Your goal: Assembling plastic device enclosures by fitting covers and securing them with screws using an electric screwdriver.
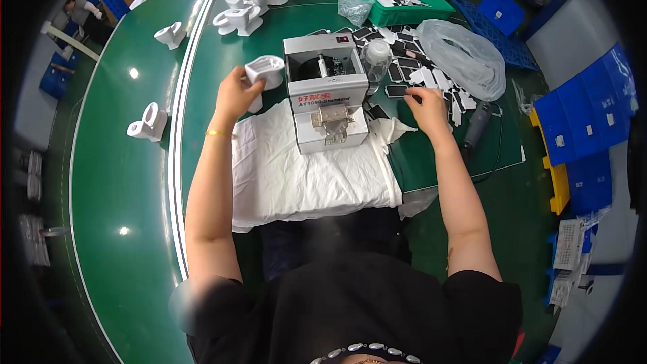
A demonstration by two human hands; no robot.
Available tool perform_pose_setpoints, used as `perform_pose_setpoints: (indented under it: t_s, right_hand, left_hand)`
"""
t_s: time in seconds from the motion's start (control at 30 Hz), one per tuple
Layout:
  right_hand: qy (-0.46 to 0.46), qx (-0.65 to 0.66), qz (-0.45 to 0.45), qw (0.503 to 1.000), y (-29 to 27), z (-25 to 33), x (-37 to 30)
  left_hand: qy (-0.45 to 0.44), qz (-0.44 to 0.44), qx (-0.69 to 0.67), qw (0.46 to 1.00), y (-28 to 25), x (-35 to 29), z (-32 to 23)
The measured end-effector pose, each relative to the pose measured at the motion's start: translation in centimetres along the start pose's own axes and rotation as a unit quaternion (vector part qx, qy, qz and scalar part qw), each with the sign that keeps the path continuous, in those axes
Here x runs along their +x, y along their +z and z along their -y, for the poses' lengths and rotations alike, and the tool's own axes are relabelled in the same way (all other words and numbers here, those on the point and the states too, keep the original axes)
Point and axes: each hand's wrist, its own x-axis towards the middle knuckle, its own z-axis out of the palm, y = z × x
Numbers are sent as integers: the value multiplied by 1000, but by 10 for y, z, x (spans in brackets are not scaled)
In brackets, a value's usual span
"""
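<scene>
My left hand [234, 96] is closed on a white miniature toilet [265, 71], held up just left of a grey box-shaped machine [328, 94]. The machine has an open top and looks like a screw feeder. To its right, the fingertips of my right hand [429, 109] pinch the edge of a small black rectangular plate [396, 91] with a pale border. More black and white plates [408, 66] lie in a loose pile just beyond that hand. A clear jar [376, 61] stands between the machine and the pile.
White cloth [303, 182] covers the near table edge. Several more miniature toilets [242, 19] stand at the back, with others on the left conveyor [121, 182]. A green bin [404, 17] holds more plates. A plastic bag [465, 61] and a dark electric screwdriver [477, 125] lie on the right.
</scene>
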Motion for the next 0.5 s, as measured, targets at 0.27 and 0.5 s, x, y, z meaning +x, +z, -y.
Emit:
perform_pose_setpoints:
  t_s: [0.27, 0.5]
  right_hand:
    - [-87, -120, -43, 988, 40, 17, 15]
    - [-66, -86, -42, 993, 27, 20, 13]
  left_hand:
    - [-67, 107, -125, 984, -35, -62, -16]
    - [-73, 36, -318, 945, -39, -66, 13]
